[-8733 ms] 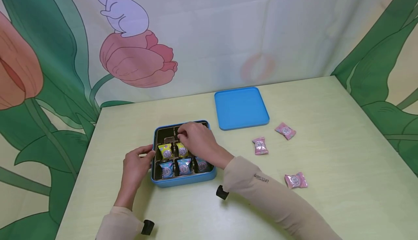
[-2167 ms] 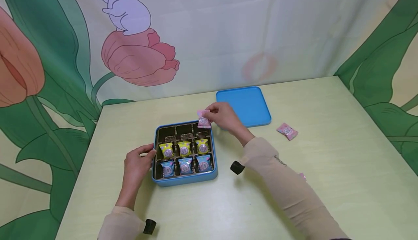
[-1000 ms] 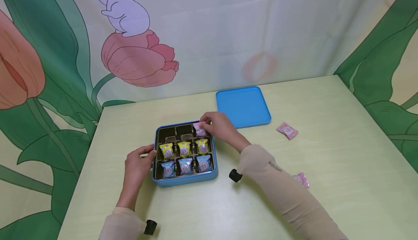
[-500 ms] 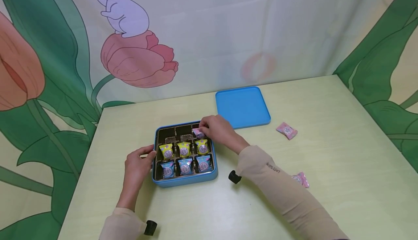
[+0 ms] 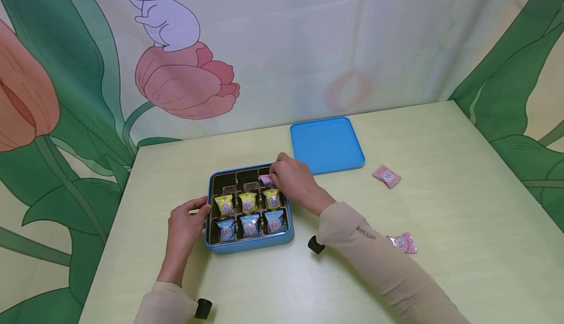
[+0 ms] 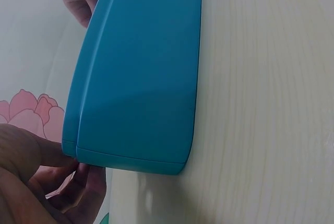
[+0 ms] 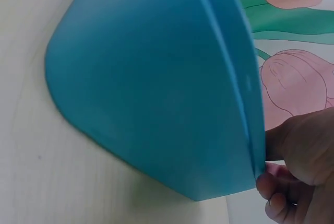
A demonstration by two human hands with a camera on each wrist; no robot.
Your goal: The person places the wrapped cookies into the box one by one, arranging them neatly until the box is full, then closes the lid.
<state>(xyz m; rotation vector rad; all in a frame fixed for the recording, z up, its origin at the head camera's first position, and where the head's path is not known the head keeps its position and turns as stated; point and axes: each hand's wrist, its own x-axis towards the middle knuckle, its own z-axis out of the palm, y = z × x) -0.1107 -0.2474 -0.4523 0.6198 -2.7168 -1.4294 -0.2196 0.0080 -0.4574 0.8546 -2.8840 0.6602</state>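
A blue box (image 5: 248,245) with a dark divided insert stands on the table. Its front row holds blue wrapped candies (image 5: 250,225), its middle row yellow ones (image 5: 248,202). At the back right compartment, my right hand (image 5: 296,178) holds a pink wrapped candy (image 5: 267,180), which is partly covered by the fingers. In the right wrist view, thumb and fingers of the right hand (image 7: 300,156) meet right at the box rim. My left hand (image 5: 187,223) grips the box's left side; the left wrist view shows the left hand's (image 6: 42,182) thumb and fingers at its corner.
A blue lid (image 5: 328,145) lies flat behind and to the right of the box. To the right are a pink candy (image 5: 387,176) and, beside the right sleeve, another pink candy (image 5: 406,243). A printed curtain (image 5: 282,45) hangs behind the table.
My right hand has brought a pink candy from the table over the box's back edge and down into the back right compartment. My left hand has stayed at the box's left side.
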